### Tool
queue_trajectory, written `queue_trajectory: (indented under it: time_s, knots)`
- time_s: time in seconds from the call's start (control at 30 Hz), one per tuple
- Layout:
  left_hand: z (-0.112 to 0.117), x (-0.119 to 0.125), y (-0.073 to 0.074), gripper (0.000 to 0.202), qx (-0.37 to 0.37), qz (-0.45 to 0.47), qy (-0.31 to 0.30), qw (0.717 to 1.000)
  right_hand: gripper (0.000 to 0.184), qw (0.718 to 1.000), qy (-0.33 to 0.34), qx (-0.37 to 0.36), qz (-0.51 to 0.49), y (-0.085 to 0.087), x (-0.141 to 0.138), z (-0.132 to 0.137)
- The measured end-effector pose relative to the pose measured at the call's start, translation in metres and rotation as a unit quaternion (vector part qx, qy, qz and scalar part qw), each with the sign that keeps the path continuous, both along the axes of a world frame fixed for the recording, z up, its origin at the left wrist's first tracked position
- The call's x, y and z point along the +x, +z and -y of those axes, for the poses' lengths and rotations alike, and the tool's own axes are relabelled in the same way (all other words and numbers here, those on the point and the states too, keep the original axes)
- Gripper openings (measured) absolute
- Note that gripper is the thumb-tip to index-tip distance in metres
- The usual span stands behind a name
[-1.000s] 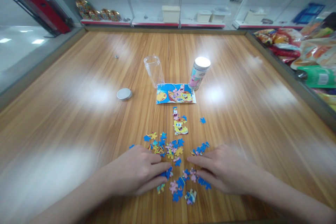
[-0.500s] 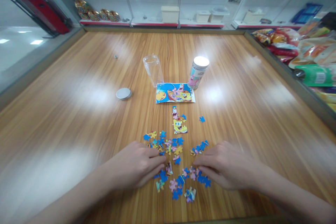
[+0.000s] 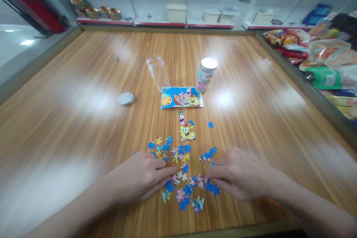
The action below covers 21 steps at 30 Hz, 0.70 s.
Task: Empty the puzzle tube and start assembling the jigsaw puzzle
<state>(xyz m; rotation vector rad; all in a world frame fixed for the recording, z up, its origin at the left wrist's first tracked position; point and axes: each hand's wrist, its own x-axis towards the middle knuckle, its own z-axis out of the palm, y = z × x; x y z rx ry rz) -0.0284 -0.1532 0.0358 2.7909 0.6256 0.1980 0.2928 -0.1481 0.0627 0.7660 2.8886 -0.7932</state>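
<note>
Several loose jigsaw pieces, blue, yellow and pink, lie scattered on the wooden table near its front edge. My left hand rests flat on the left side of the pile, fingers stretched out and touching pieces. My right hand lies on the right side, fingers extended onto blue and pink pieces. A small joined section of the puzzle sits just beyond the pile. A single blue piece lies apart to the right.
A printed cartoon picture sheet lies past the pieces. Behind it stand a clear tube and a printed can with a white lid. A round metal lid lies left. Snack bags line the right edge; shelves stand behind.
Both hands stayed on the pile and shuffled pieces slightly; a pale face-down piece now shows between them. The camera view shifted a little, moving everything leftward.
</note>
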Motion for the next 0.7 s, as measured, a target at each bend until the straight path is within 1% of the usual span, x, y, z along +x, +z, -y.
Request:
queue_trajectory:
  time_s: [0.1,0.17,0.27,0.33,0.43,0.53,0.7]
  knots:
    - [0.002,0.0,-0.005,0.032,0.007,0.007,-0.003,1.0,0.017,0.999,0.031,0.018,-0.007,0.001,-0.003,0.005]
    - [0.005,0.003,-0.008,0.033,0.021,0.022,-0.005,1.0,0.02,0.998,0.044,0.022,-0.033,0.001,-0.007,0.01]
    - [0.008,0.012,-0.013,0.029,0.032,0.044,-0.003,0.998,0.022,0.996,0.062,0.012,-0.07,-0.003,-0.014,0.018]
    - [0.009,0.017,-0.016,0.025,0.034,0.062,0.0,0.998,0.023,0.995,0.068,0.006,-0.068,-0.007,-0.018,0.022]
    - [0.01,0.023,-0.017,0.02,0.043,0.079,0.003,0.996,0.025,0.995,0.074,0.018,-0.058,-0.014,-0.022,0.026]
    - [0.009,0.024,-0.016,0.018,0.048,0.083,0.004,0.995,0.019,0.996,0.067,0.031,-0.058,-0.019,-0.024,0.028]
    - [0.008,0.023,-0.016,0.018,0.057,0.081,-0.007,0.995,0.015,0.997,0.048,0.038,-0.057,-0.019,-0.024,0.027]
